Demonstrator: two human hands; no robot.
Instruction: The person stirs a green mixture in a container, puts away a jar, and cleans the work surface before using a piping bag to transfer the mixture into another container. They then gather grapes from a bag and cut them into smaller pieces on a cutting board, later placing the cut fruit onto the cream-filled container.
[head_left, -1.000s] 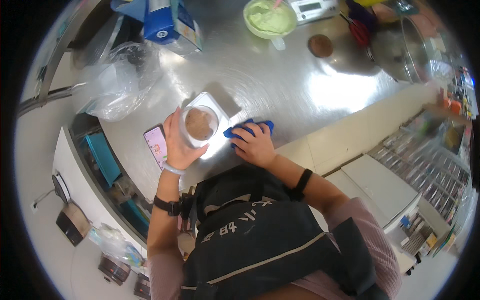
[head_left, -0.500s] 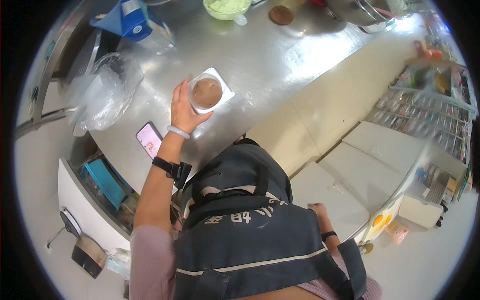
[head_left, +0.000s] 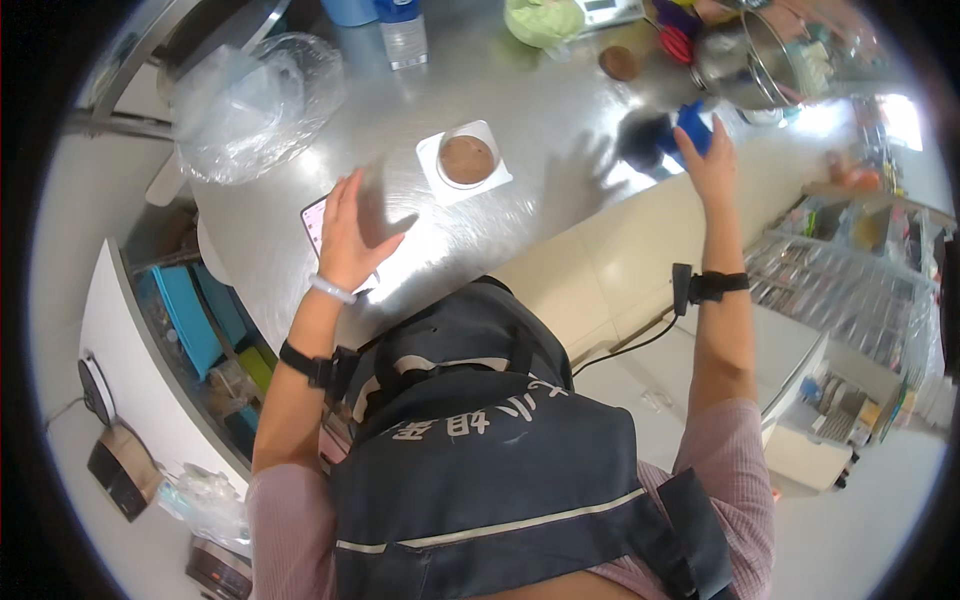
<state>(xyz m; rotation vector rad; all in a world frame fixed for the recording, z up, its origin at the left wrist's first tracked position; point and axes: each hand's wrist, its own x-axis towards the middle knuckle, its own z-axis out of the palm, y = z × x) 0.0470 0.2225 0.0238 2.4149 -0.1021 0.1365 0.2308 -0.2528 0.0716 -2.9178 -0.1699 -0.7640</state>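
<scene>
On the steel table stands a white, square-based holder point(head_left: 497, 178) with a round rim around a brown, cake-like disc point(head_left: 467, 160). My left hand point(head_left: 349, 240) hovers to its left, fingers stretched and thumb apart, holding nothing. Beneath that hand a phone point(head_left: 313, 222) with a lit screen is partly covered. Over at the table's right edge, my right hand point(head_left: 712, 160) has its fingers around a small blue object point(head_left: 690, 133); its exact kind is unclear. Dark shadow falls on the steel beside it.
Farther back are a bowl of pale green stuff point(head_left: 543, 20), a second brown disc point(head_left: 618, 63), a white scale point(head_left: 608, 12) and a steel pot point(head_left: 738, 65). A clear plastic bag point(head_left: 255, 110) lies at left. A blue-and-white carton point(head_left: 403, 35) stands behind.
My left hand has let go of the holder and drawn back toward the phone. From low beside my body, my right hand has come up to the blue object. The view has shifted.
</scene>
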